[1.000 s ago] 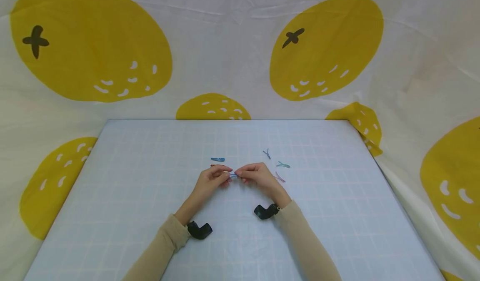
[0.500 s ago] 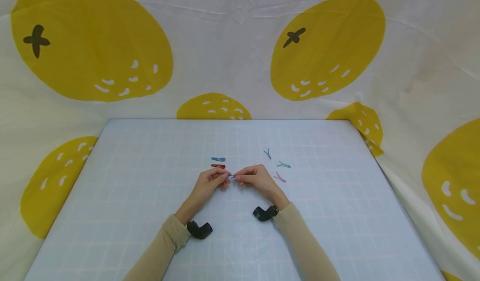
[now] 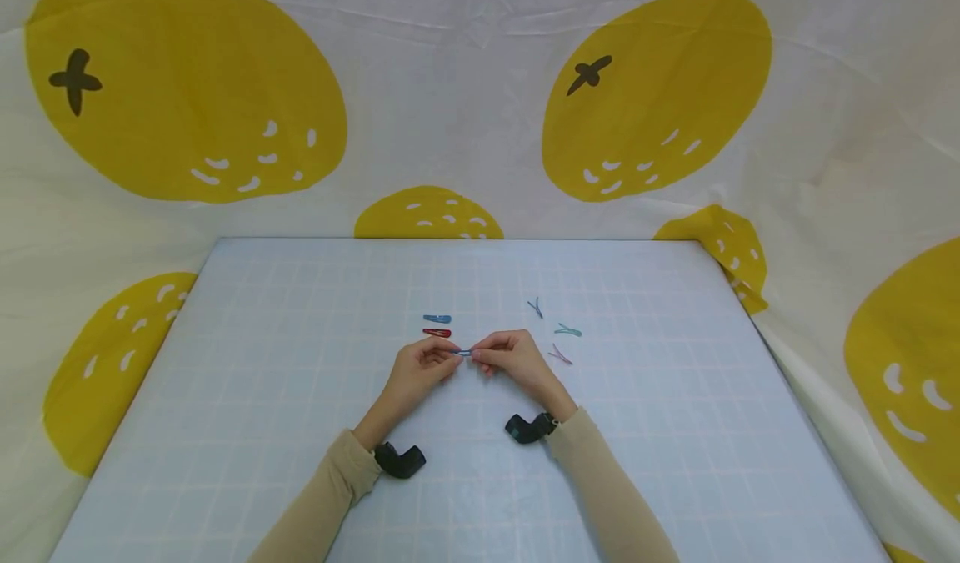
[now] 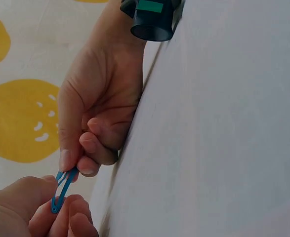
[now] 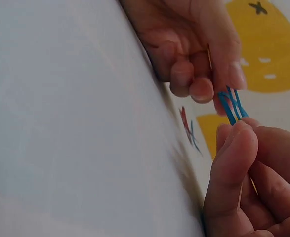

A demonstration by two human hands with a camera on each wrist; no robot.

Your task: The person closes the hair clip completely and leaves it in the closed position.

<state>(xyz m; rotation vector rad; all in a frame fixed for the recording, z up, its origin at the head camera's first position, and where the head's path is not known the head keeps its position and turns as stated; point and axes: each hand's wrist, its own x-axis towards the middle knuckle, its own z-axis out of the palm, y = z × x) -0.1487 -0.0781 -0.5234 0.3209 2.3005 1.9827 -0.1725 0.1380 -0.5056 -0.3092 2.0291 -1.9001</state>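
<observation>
A blue snap hair clip (image 3: 464, 353) is held above the table between both hands. My right hand (image 3: 520, 363) pinches one end between thumb and fingers. At the other end, my left hand (image 3: 420, 371) has the clip at its thumb and fingertips. In the left wrist view the hair clip (image 4: 64, 190) shows a gap between its parts, and its narrow rounded end lies against the left fingers (image 4: 41, 219). The right wrist view shows the clip (image 5: 232, 106) spanning the two hands, its ends partly hidden by fingertips.
Beyond my left hand lie a blue clip (image 3: 437, 319) and a red clip (image 3: 437, 332), side by side. To the right rest another blue clip (image 3: 535, 308), a green clip (image 3: 567, 329) and a pink clip (image 3: 560, 354), their arms spread. A patterned curtain (image 3: 442, 87) stands behind the table.
My left hand has drawn slightly down, uncovering the red clip, and its thumb has shifted lower, away from the index finger. More of the held clip shows now than half a second ago.
</observation>
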